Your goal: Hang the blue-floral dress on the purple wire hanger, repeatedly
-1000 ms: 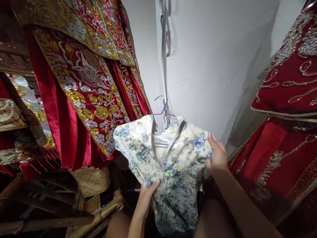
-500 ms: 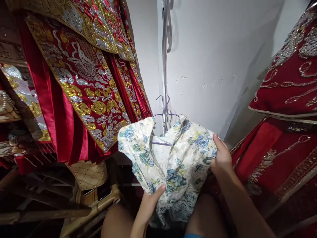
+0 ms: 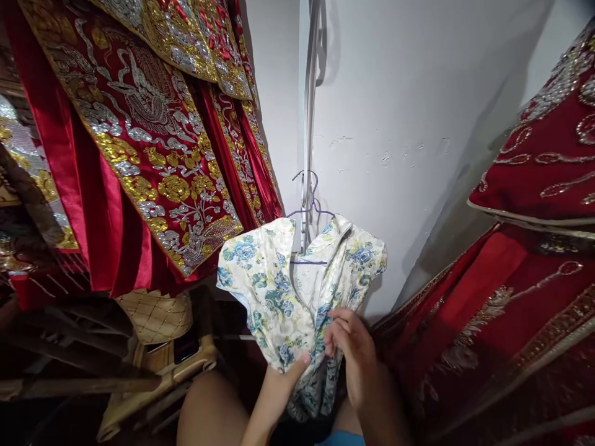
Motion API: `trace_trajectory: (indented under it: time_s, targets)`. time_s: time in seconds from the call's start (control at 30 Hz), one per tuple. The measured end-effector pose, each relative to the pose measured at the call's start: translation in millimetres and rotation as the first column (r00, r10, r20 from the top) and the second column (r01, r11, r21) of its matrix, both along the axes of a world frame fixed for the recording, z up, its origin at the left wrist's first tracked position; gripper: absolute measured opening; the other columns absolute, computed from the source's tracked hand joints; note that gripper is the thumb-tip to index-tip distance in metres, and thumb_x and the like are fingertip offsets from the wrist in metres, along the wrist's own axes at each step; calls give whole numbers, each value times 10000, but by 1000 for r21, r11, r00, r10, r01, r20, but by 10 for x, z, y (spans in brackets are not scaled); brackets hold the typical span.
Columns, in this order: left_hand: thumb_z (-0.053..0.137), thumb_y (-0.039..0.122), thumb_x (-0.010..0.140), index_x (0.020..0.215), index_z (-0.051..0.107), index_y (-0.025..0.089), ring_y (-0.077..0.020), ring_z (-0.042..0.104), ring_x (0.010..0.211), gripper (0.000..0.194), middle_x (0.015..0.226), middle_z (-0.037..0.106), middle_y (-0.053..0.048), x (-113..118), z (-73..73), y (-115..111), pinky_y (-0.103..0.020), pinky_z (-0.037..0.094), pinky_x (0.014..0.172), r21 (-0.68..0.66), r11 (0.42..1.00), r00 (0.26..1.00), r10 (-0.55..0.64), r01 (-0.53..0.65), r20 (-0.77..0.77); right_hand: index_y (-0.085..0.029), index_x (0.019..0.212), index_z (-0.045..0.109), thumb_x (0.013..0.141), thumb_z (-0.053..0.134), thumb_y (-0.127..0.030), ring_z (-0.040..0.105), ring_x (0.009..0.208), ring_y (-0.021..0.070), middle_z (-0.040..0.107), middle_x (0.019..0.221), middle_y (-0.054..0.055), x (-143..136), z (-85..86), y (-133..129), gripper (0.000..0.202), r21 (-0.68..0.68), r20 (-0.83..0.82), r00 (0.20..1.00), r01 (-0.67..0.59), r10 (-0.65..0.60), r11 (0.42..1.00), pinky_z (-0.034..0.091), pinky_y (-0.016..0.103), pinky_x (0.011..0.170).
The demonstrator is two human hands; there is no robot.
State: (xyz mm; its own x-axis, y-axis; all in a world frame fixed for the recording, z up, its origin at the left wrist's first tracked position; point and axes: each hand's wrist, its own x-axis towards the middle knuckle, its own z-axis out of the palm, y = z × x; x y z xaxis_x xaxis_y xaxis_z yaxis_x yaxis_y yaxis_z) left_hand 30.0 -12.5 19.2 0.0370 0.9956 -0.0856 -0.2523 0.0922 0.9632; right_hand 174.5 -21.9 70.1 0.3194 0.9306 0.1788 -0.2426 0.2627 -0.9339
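Note:
A white garment with blue and green flowers [image 3: 264, 266] hangs on a purple wire hanger [image 3: 315, 204] in front of a grey wall. My left hand [image 3: 290, 375] grips its lower front, thumb on top and the other fingers hidden behind the cloth. Over the right side of the front opening is my right hand [image 3: 348, 337], its fingers curled and partly apart at the fabric edge. Whether cloth is pinched between those fingers cannot be made out.
Red gowns with gold and silver embroidery [image 3: 171, 155] hang at the left, above a bamboo frame [image 3: 186, 371]. More red beaded clothing [image 3: 539, 179] is at the right. A narrow metal strip [image 3: 309, 93] runs up the wall.
My right hand has let go of the garment's right sleeve and moved left and down to the front opening. That sleeve now hangs loose. My left hand still holds the lower front.

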Motion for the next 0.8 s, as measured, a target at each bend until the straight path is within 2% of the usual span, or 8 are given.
trace_trajectory:
  time_s: [0.03, 0.1, 0.23, 0.33, 0.43, 0.6, 0.7, 0.8]
  targets:
    - [868, 481, 660, 1255, 697, 171, -369, 560, 1325, 692, 1313, 681, -149, 25, -13, -17, -483, 343, 1202, 22, 1000, 1000, -21, 21, -16, -214, 978, 611, 878, 681, -438, 506, 544, 150, 564, 624, -30, -57, 55, 35, 255, -25, 43, 997, -67, 68, 997, 426, 279, 539]
    - [858, 461, 676, 1229, 712, 171, -367, 534, 1354, 641, 1320, 677, -151, 49, -35, -50, -471, 330, 1211, 57, 997, 998, -41, 44, -53, -220, 944, 563, 849, 716, -453, 467, 539, 138, 507, 596, -57, -145, 48, 94, 295, -66, 104, 991, -82, 89, 994, 385, 262, 532]
    - [875, 418, 637, 1169, 739, 179, -365, 502, 1387, 599, 1283, 699, -145, 17, -13, -77, -449, 313, 1223, 34, 999, 996, -21, 24, -85, -231, 905, 501, 850, 705, -501, 429, 534, 137, 441, 582, -76, -213, -222, 120, 343, -113, 125, 992, 28, -13, 993, 342, 255, 523]
    - [877, 410, 624, 1155, 741, 183, -359, 486, 1403, 593, 1262, 710, -139, -22, 61, -61, -446, 285, 1236, 13, 999, 994, -41, 43, -98, -219, 875, 518, 866, 681, -535, 406, 530, 133, 403, 569, -79, -183, -320, 95, 356, -116, 161, 987, 13, 5, 993, 329, 256, 527]
    - [866, 406, 643, 1181, 729, 191, -345, 472, 1417, 595, 1283, 700, -126, -40, 121, -57, -445, 265, 1244, 15, 999, 994, -42, 44, -104, -209, 823, 548, 866, 680, -547, 396, 528, 130, 390, 545, -76, -124, -307, 79, 365, -110, 220, 975, -11, 35, 994, 313, 253, 518]
    - [870, 413, 641, 1217, 711, 189, -343, 474, 1414, 639, 1264, 707, -127, -22, 145, -105, -448, 273, 1240, -6, 1000, 994, -23, 23, -105, -189, 807, 618, 895, 646, -529, 474, 568, 144, 540, 599, -14, -53, -305, 55, 352, -88, 285, 958, 35, -8, 996, 361, 264, 537]
    - [869, 414, 646, 1205, 710, 197, -341, 504, 1387, 621, 1243, 715, -116, -60, 116, -88, -446, 281, 1237, 9, 1000, 995, -14, 15, -99, -199, 798, 632, 907, 636, -494, 456, 551, 142, 512, 586, -20, -29, -279, 10, 314, -49, 351, 935, 81, -59, 995, 360, 271, 536]
    - [869, 433, 642, 1136, 714, 185, -360, 574, 1297, 573, 1195, 725, -117, -218, 54, -7, -471, 341, 1202, 41, 997, 988, 66, -61, -141, -211, 776, 630, 916, 622, -478, 426, 546, 143, 465, 577, -25, -12, -220, -60, 302, -21, 352, 924, 170, -152, 985, 350, 277, 534]
